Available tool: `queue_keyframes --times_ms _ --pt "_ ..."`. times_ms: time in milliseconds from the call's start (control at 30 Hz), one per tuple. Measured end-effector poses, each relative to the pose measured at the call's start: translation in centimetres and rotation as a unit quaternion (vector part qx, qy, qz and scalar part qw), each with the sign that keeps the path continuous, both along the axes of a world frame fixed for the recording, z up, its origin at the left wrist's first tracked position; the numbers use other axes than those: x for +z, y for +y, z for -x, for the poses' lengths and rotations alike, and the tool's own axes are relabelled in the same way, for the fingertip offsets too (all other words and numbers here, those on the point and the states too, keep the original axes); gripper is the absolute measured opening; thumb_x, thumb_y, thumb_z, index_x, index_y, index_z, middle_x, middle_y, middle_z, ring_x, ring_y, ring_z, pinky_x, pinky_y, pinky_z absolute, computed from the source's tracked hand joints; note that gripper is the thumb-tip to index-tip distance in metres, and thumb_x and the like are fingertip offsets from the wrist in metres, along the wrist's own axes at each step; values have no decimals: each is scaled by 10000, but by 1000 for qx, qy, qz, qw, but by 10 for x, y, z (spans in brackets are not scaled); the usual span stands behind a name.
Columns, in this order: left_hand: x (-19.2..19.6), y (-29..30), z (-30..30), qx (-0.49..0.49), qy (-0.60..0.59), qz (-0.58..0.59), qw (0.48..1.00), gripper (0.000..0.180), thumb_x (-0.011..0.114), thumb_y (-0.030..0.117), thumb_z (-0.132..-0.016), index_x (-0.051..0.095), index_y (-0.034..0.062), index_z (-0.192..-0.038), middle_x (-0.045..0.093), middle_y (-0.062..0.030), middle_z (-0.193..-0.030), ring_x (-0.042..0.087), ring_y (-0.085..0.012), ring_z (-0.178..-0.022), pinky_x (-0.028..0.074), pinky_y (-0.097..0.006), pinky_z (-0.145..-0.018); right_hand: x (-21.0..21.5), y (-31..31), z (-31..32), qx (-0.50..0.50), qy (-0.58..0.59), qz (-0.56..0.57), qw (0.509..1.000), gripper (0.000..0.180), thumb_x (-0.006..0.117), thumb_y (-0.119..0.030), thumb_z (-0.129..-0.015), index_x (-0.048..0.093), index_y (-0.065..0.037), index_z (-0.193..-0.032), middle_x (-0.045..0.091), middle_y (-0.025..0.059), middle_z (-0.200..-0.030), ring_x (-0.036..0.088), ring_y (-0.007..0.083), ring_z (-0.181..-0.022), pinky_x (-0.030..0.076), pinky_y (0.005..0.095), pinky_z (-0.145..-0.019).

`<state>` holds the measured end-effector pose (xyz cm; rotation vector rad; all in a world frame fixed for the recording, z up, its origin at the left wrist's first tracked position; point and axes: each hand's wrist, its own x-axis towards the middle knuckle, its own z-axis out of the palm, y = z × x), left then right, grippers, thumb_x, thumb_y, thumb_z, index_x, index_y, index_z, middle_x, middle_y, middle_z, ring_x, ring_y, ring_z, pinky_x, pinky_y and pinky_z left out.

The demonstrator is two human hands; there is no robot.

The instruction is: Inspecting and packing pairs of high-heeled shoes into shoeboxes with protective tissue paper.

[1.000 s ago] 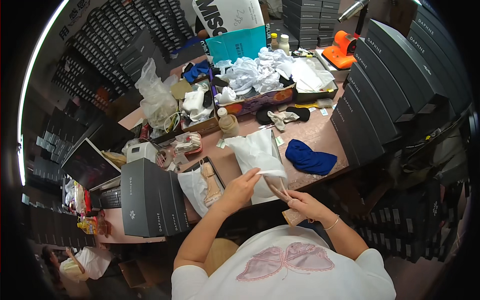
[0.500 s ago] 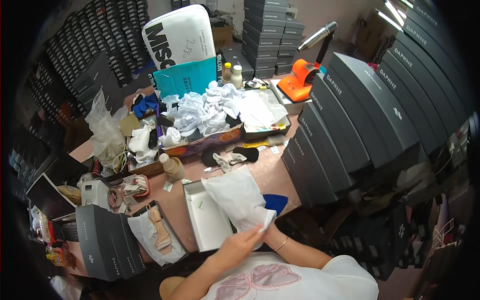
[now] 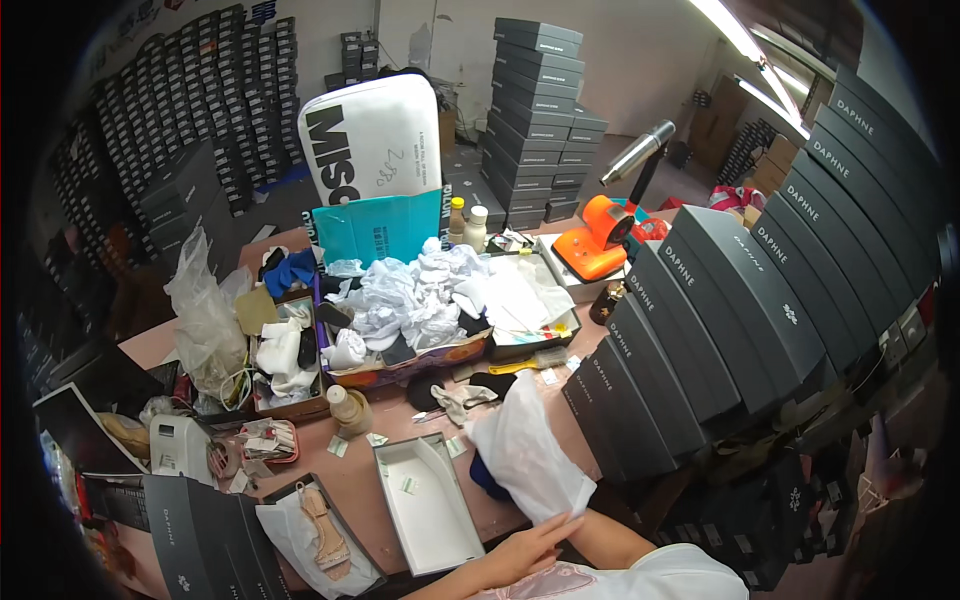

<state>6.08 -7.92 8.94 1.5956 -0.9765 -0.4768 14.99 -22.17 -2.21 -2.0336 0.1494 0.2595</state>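
Note:
A thin white bag (image 3: 530,445) is held up at the front of the table, to the right of an open shoebox half (image 3: 430,510) with a white inside. The outstretched fingers of my left hand (image 3: 530,553) lie close together and pinch the bag's lower edge. My right forearm (image 3: 615,542) reaches up to that same edge; the right hand's fingers are hidden by the bag, and I cannot tell whether they are inside or behind it. Something dark blue (image 3: 487,480) sticks out at the bag's left side. Farther left, a beige sandal (image 3: 325,530) rests on white paper in another box.
Grey shoeboxes (image 3: 690,350) rise in tall stacks at the right, with more boxes (image 3: 200,540) at the near left. Crumpled white paper (image 3: 410,300) fills a carton behind. An orange device (image 3: 590,245), a capped bottle (image 3: 348,410) and a yellow-handled brush (image 3: 530,362) stand or lie around.
The view has tilted up, so everything sits lower in the picture. The bag has moved right, off the open box's edge, and the blue thing now shows at its left rather than right.

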Motion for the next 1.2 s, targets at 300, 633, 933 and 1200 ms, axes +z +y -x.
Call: queue_keyframes --times_ms 300,633,933,1200 --pt "-161 246 62 696 121 -92 701 226 553 35 -888 598 -36 -1097 611 -157 -1045 614 -240 -899 500 -339 -779 47 38 50 432 -38 91 896 314 628 -144 -853 596 45 -1102 656 203 -913 633 373 -871 501 394 -781" --pt "-199 287 51 640 -8 -417 645 564 770 320 -696 520 -5 -1084 587 -195 -1066 556 -378 -1025 452 -469 -861 71 158 97 498 -92 88 858 400 638 -189 -851 566 -11 -1201 606 179 -1142 610 346 -991 500 391 -853" --pt "-191 308 28 618 70 -421 660 542 693 258 -662 530 -6 -1106 636 -209 -963 604 -389 -939 478 -474 -814 84 178 108 473 -43 39 879 460 668 -183 -826 538 -18 -1236 581 191 -1185 589 355 -1041 481 393 -899" --pt "-106 275 73 357 -148 -354 851 507 682 197 -647 551 23 -1105 603 -147 -947 570 -346 -925 422 -472 -898 91 225 77 544 -393 312 673 717 756 -212 -680 468 -96 -1327 542 182 -1207 540 309 -1117 453 416 -936"
